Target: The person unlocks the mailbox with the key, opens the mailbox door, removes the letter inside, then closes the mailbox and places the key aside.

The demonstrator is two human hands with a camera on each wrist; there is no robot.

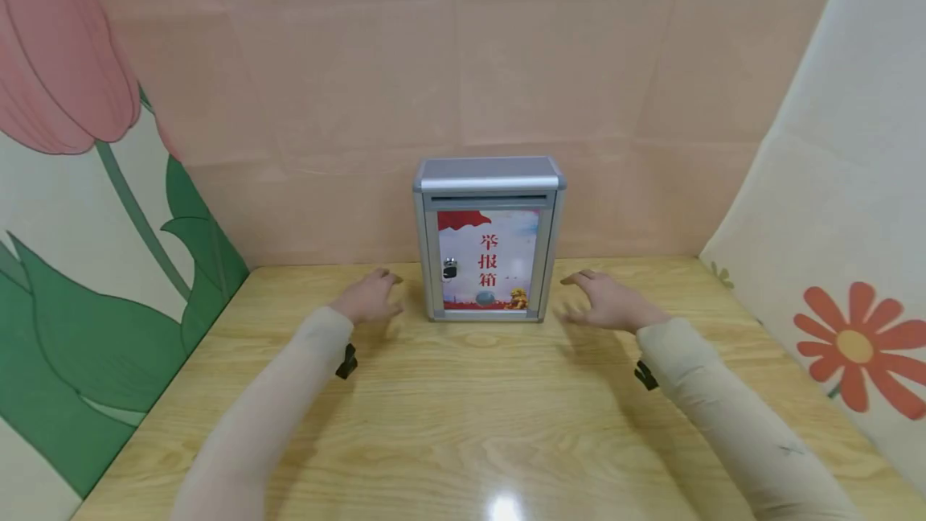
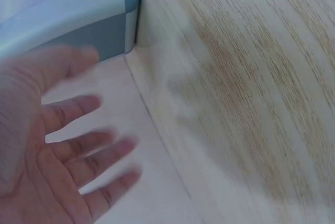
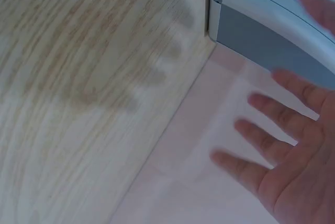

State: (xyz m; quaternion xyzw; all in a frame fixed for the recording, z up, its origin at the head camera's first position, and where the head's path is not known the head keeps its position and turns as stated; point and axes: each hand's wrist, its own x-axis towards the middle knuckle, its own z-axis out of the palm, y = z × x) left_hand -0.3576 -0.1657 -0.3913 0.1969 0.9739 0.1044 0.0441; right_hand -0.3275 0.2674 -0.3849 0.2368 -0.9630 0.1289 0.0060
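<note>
A grey metal-framed report box [image 1: 489,235] stands upright at the back of the table, with a slot near its top, a printed front and red Chinese characters. A small lock [image 1: 450,267] with a black part sits on the left of its front. Just left of the box my left hand [image 1: 369,296] hovers, fingers spread and holding nothing. On the other side my right hand [image 1: 611,301] is held likewise, apart from the box. In the wrist views, the lower corners of the box [image 2: 78,20] [image 3: 272,30] show beside the spread fingers.
The box stands on a wood-grain table [image 1: 463,408]. A pinkish cloth [image 1: 325,87] hangs close behind it. Flower-printed cloths border the left side [image 1: 87,304] and the right side [image 1: 817,207].
</note>
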